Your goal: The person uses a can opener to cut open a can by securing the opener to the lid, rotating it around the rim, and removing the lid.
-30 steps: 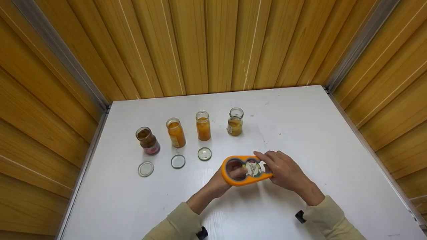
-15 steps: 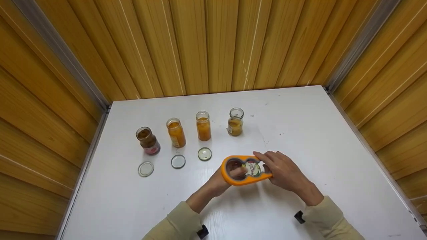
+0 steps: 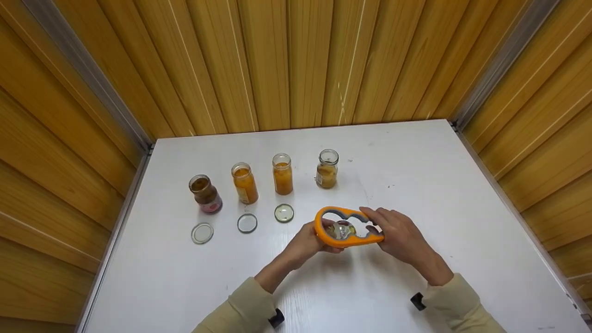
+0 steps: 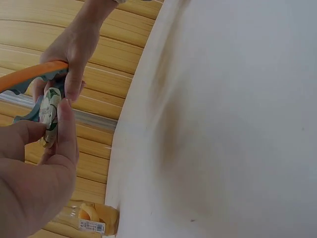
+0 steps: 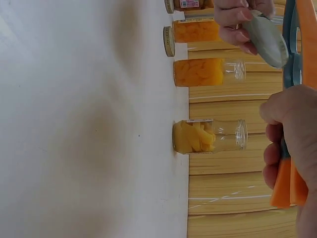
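Note:
My right hand [image 3: 401,233] grips the handle end of an orange jar opener [image 3: 354,241] with grey scalloped inner edges. My left hand [image 3: 305,245] pinches a printed jar lid [image 4: 49,111] between thumb and fingers. From the head the lid shows through the opener's hole. In the right wrist view the lid's pale inside [image 5: 267,39] is close beside the opener, and whether they touch I cannot tell. Both hands are raised over the table. Behind them stands an uncapped jar of pale yellow pieces [image 3: 327,178].
Left of that jar stand two uncapped jars of orange fruit, one nearer [image 3: 283,180] and one farther [image 3: 246,188], and a jar of brown contents [image 3: 207,198]. In front lie three lids: right [image 3: 284,213], middle [image 3: 247,223], left [image 3: 202,233]. Wood-patterned walls [image 3: 305,64] enclose the white table [image 3: 175,286].
The opener has shifted slightly right and away from me. The lid's printed face, earlier turned up inside the opener, now appears tilted. My left hand's fingers show more below the opener.

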A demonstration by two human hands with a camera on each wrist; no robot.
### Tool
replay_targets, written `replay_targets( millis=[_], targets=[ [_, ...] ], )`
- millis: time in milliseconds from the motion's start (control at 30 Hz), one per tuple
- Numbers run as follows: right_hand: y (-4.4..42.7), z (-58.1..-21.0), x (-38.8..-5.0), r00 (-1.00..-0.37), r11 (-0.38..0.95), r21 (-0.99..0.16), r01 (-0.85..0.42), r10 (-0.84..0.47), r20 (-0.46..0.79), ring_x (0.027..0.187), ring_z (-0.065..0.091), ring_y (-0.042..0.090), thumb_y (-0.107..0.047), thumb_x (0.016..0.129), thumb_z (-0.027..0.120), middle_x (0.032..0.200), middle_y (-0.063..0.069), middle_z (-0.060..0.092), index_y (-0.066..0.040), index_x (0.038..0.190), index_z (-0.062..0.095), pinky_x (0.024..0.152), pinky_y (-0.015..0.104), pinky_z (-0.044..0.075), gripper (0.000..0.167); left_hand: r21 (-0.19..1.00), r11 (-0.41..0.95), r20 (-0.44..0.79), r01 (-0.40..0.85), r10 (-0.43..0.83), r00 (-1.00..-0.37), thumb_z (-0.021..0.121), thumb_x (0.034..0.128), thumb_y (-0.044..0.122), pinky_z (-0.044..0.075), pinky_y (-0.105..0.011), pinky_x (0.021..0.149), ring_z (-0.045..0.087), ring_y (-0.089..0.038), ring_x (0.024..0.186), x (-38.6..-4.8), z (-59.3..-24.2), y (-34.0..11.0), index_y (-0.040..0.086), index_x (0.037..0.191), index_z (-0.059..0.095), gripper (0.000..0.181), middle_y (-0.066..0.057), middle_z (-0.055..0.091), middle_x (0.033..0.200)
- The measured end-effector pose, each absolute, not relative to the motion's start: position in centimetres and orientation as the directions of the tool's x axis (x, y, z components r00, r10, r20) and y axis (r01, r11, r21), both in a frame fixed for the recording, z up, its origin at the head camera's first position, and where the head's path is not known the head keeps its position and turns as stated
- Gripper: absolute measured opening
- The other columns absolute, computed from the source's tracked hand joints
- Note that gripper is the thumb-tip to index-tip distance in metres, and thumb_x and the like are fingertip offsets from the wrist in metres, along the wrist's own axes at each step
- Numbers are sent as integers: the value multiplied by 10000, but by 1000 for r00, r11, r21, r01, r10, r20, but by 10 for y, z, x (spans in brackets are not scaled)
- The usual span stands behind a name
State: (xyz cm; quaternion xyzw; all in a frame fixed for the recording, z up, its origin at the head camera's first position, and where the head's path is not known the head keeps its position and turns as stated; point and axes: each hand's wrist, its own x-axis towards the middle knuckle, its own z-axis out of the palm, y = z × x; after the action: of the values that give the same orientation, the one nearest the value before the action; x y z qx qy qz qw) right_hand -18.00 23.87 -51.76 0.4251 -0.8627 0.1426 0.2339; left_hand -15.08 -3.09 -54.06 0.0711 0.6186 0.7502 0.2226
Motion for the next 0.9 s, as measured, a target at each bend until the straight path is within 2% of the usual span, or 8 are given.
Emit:
replay_targets(
  millis=[133,300,433,667,900],
  targets=[
    [243,-517,-182,-551,606,-87,-791,-642,533,735,681,131,24,768,859,881,5,647,-87,1316,635,590,276,569,602,952,-120,-217,-282,389,-895,602,998,20,610,-358,845,737,-253,943,-158,-543,-35,32,1310,641,315,-116,700,1161],
    [251,-513,-185,-611,664,-104,-741,-602,515,673,655,148,27,757,875,851,6,652,-93,1281,637,572,274,569,588,968,-53,-221,-247,296,-929,612,980,54,617,-344,810,733,-242,888,-170,-538,-43,20,1321,647,344,-145,654,1099],
    [260,-510,-187,-655,706,-120,-698,-561,507,644,617,139,9,754,897,854,25,666,-80,1271,643,581,282,579,583,981,32,-191,-189,218,-957,619,993,49,617,-315,790,716,-234,910,-178,-531,-49,26,1327,657,337,-149,645,1100],
    [275,-505,-190,-708,753,-145,-642,-508,491,633,605,164,57,777,845,880,82,691,-47,1259,641,572,321,588,534,959,283,-58,-25,110,-992,658,984,60,607,-271,734,693,-168,873,-190,-523,-49,78,1272,716,294,-69,700,1056],
    [287,-506,-191,-745,784,-167,-598,-467,476,700,684,252,141,727,821,934,142,711,-13,1265,631,635,425,623,591,802,566,154,189,110,-982,712,951,40,575,-220,721,658,-109,859,-203,-524,-40,89,1212,761,270,-32,689,990]
  ],
)
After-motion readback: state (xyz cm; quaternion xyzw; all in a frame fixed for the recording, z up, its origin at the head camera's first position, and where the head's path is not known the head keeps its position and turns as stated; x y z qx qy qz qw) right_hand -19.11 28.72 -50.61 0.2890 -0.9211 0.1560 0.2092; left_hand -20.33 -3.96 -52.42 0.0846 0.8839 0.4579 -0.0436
